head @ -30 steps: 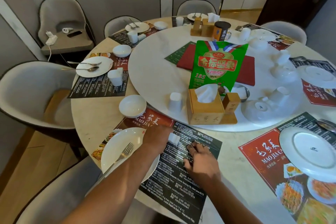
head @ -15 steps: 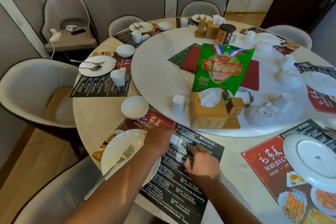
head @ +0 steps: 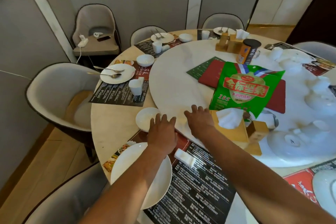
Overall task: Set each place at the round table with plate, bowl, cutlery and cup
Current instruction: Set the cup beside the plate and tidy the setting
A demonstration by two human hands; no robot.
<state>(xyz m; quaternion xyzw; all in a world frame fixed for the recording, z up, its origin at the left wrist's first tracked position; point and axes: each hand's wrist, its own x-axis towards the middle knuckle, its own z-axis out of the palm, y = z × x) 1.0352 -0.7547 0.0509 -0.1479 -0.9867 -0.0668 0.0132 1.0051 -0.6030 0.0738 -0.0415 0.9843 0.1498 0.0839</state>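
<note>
With fingers spread, the left hand (head: 162, 129) reaching past the small white ceramic bowl (head: 147, 118) and the right hand (head: 199, 119) on the round white marble turntable (head: 178, 82) could nudge that bowl or knock the hidden cup.

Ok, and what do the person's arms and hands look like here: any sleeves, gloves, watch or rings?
Both forearms are bare, with no sleeves in view. The left hand and the right hand are ungloved. No watch, bracelet or ring shows on either.

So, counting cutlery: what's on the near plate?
Only the left forearm crosses the near plate; no fork shows on its visible part. Whatever lies beneath the arm is hidden.
</note>
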